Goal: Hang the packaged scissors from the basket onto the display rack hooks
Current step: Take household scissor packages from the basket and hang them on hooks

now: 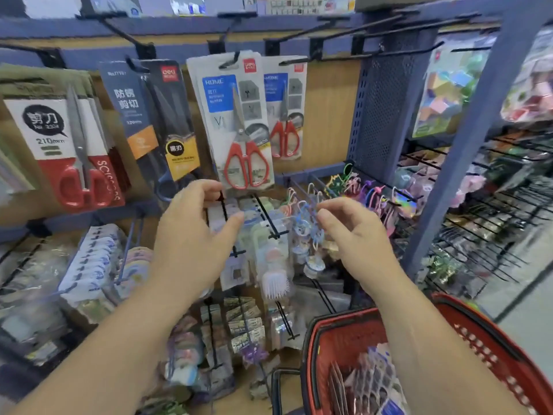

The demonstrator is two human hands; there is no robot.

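A pack of red-handled scissors (236, 121) hangs tilted on a black hook (230, 59) at the upper middle of the rack. Just below its bottom edge, my left hand (194, 232) is raised with relaxed, slightly curled fingers and holds nothing. My right hand (353, 238) is up at the same height to the right, fingers loosely bent, also with nothing in it. A second red-handled pack (285, 112) hangs behind to the right. The red basket (478, 348) at the lower right holds several more packs (368, 384).
More scissors packs hang to the left: a black pair (161, 121) and a red-and-white card (68, 139). Bare black hooks (344, 28) stick out at the top right. Small trinkets and key rings (305, 223) hang on lower hooks right behind my hands. A blue post (466, 139) stands to the right.
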